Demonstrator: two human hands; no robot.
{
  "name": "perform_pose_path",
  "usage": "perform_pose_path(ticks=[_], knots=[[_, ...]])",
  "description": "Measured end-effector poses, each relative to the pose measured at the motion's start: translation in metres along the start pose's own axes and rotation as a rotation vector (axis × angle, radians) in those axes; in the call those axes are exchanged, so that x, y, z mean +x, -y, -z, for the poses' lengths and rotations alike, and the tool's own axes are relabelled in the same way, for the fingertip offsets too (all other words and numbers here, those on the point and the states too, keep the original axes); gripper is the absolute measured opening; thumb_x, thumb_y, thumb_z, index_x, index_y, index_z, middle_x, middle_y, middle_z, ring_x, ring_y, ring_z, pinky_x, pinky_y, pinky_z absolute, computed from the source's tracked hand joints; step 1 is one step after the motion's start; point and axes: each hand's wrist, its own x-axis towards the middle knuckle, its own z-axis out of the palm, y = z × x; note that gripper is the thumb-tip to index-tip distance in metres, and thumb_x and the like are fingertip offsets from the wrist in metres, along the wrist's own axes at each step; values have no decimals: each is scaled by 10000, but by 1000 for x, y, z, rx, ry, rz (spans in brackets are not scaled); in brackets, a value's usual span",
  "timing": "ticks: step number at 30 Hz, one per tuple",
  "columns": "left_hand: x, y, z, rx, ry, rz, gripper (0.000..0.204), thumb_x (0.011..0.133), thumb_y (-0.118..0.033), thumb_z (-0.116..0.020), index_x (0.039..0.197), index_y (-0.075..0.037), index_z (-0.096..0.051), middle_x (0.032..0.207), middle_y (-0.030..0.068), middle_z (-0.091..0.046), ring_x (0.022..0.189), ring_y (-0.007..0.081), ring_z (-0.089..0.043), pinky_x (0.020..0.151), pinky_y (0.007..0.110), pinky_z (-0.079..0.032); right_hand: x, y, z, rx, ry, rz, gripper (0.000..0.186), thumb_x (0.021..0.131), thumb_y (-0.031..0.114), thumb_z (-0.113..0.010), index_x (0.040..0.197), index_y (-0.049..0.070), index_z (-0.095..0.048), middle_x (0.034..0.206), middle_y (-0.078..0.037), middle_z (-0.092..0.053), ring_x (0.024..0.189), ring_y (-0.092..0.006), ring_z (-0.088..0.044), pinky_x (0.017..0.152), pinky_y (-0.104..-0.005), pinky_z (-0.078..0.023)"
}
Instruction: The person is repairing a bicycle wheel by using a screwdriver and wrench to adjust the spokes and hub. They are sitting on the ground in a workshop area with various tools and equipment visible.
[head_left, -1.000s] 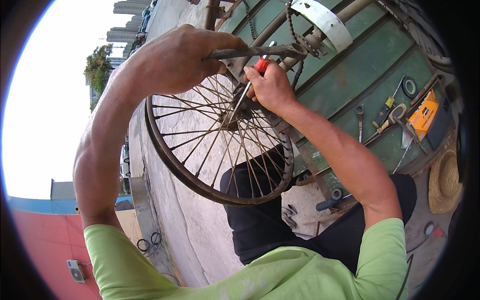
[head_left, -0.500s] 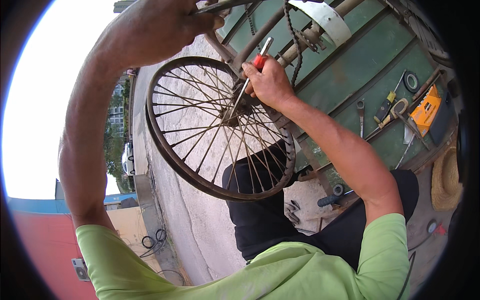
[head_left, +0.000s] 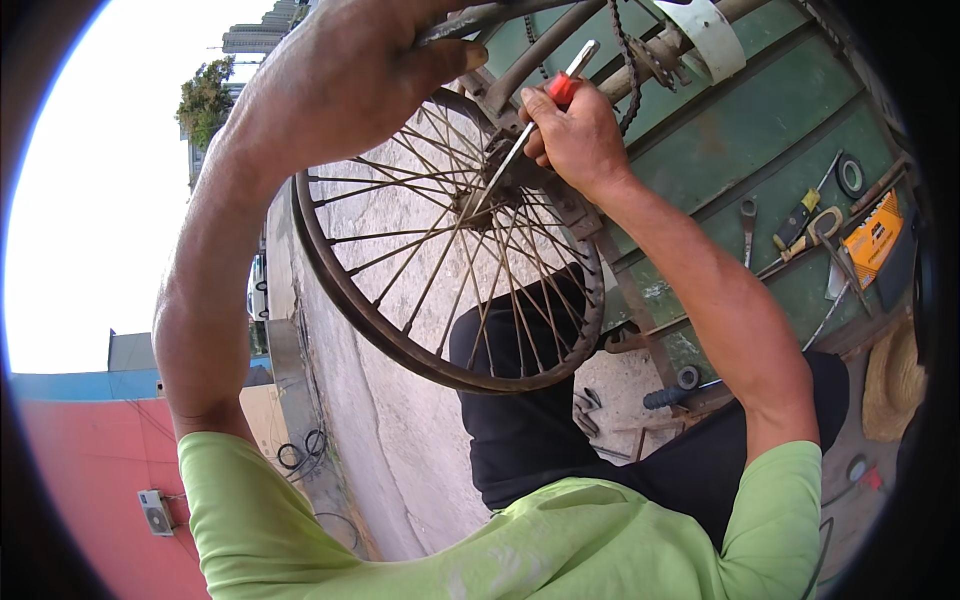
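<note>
My right hand (head_left: 575,140) is closed round a screwdriver (head_left: 564,86) with a red section on its handle. Its long metal shaft slants down to the hub (head_left: 478,208) of a spoked wheel (head_left: 395,357), with the tip among the inner spokes. Whether the tip touches the hub I cannot tell. At the top, my left hand (head_left: 385,75) wraps round a dark metal frame tube (head_left: 490,18); part of the hand lies beyond the picture's edge. The wheel has a bare, rusty rim and sits in the frame above my knee. A chain (head_left: 628,65) hangs to the right of the screwdriver.
Green metal panels (head_left: 690,150) lie at the right. On them are a ratchet wrench (head_left: 748,225), a yellow-and-black screwdriver (head_left: 800,215), a tape roll (head_left: 850,176) and an orange box (head_left: 872,238). A straw hat (head_left: 893,385) lies lower right. Pale pavement (head_left: 390,430) stretches beneath the wheel.
In the view, both hands, the screwdriver and the frame have shifted right, and the wheel slightly so. My left hand now covers the wheel's upper left. Both grips are kept.
</note>
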Motion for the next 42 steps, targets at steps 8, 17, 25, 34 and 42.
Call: perform_pose_path(ticks=[8,17,25,34,42], knots=[[-4,15,-8,-13,12,-7,476,947,-67,-700,1411,-70,-596,1066,180,-745,722,242,-705,674,381,-544,0,-8,0,-19,7,-38,276,1004,251,-649,979,-21,-609,807,-98,-710,557,-171,-707,478,-297,-558],[-3,43,-36,191,72,-27,431,1020,-183,-650,1449,-213,-616,927,80,-777,589,93,-584,543,323,-467,-5,-2,-4,-1,47,-24,268,1007,245,-646,998,-17,-593,843,-93,-709,563,-170,-708,475,-296,-558],[-17,55,-59,34,-164,95,458,1019,-279,-675,1470,-252,-598,723,27,-663,584,69,-551,538,294,-407,-5,4,-2,-48,41,52,249,1002,247,-657,959,10,-597,728,-67,-684,551,-170,-697,484,-300,-541],[-12,86,-82,-34,-161,-44,458,942,-98,-673,1397,-112,-616,992,167,-721,830,277,-691,715,403,-535,-8,30,-5,-172,46,92,296,964,297,-683,976,9,-615,648,-82,-667,574,-176,-699,591,-328,-542],[-9,70,-72,-115,-175,-92,465,884,-4,-670,1347,-30,-627,1132,238,-725,1001,419,-715,859,470,-567,-9,13,-7,-169,127,42,278,981,288,-671,991,13,-625,677,-66,-659,572,-169,-692,565,-326,-535]])
